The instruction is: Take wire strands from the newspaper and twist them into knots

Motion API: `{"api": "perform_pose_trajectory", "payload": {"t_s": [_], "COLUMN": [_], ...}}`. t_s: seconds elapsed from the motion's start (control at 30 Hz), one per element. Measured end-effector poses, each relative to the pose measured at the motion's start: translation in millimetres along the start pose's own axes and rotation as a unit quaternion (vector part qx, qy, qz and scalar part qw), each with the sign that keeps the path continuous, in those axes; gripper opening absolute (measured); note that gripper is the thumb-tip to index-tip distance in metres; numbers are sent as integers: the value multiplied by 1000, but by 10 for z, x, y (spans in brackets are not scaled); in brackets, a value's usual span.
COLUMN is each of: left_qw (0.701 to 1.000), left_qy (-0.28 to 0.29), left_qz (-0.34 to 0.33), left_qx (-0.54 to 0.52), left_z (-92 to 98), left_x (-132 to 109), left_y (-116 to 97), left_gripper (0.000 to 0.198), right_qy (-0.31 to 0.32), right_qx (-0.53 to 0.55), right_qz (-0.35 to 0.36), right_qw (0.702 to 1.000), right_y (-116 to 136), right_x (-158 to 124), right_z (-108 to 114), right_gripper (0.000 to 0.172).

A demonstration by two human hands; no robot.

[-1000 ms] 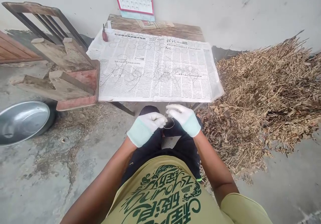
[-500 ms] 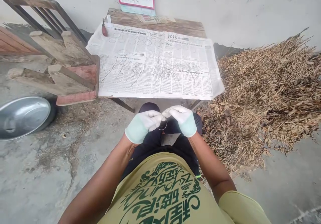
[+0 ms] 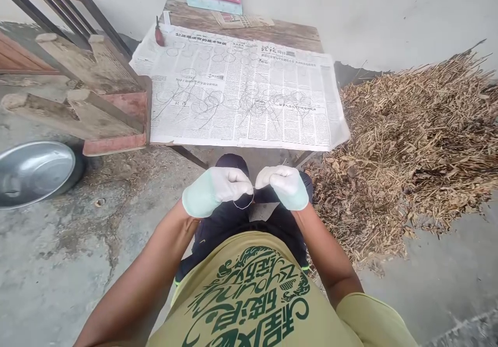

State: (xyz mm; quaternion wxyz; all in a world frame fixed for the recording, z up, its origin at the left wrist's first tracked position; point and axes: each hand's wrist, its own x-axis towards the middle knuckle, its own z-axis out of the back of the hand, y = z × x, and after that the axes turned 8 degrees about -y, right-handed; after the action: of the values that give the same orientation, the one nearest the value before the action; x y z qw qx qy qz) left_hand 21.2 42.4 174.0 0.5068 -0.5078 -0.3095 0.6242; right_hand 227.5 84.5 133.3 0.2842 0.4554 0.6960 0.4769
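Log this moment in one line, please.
left hand: pinching looped thin wire | right hand: pinching same wire | more wires: on newspaper | red-handled tool: newspaper's far-left corner

Olive-green T-shirt point(image 3: 249, 264) with dark green lettering point(image 3: 264, 303), dark trousers point(image 3: 220, 227), white gloves point(image 3: 232, 182) with pale mint cuffs point(image 3: 201, 194)

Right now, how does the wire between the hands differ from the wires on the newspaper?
The held wire is raised between the left hand and right hand, while the newspaper wires lie on the newspaper. The held wire shows one open loop; the newspaper wires form many, some overlapping in tangled-looking clusters. Both are thin and curved.
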Motion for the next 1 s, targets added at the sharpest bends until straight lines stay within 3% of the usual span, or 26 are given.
{"api": "perform_pose_trajectory", "payload": {"t_s": [0.1,0.27,0.37,0.5,0.73,0.87,1.0], "left_qw": [998,991,982,971,962,961,979], "left_qy": [57,79,122,190,228,222,123], "left_qz": [0,-13,-27,-38,-16,-19,-8], "left_qx": [14,103,142,141,148,166,165], "left_z": [54,125,171,222,244,291,323], "left_x": [-36,-61,-65,-99,-183,-189,-183], "left_y": [-72,-109,-92,-128,-207,-125,9], "left_gripper": [18,18,17,18,15,18,18], "right_qy": [19,87,113,130,167,106,20], "right_qx": [-6,44,57,51,55,44,21], "right_qz": [-30,-45,-58,-74,-101,-123,-139], "right_qw": [999,994,990,987,979,986,990], "right_y": [4,5,-7,-43,-96,-89,-53], "right_x": [3,0,-27,-62,-112,-100,-37], "right_z": [14,34,41,33,-58,-76,11], "right_gripper": [38,37,37,43,52,53,73]}}
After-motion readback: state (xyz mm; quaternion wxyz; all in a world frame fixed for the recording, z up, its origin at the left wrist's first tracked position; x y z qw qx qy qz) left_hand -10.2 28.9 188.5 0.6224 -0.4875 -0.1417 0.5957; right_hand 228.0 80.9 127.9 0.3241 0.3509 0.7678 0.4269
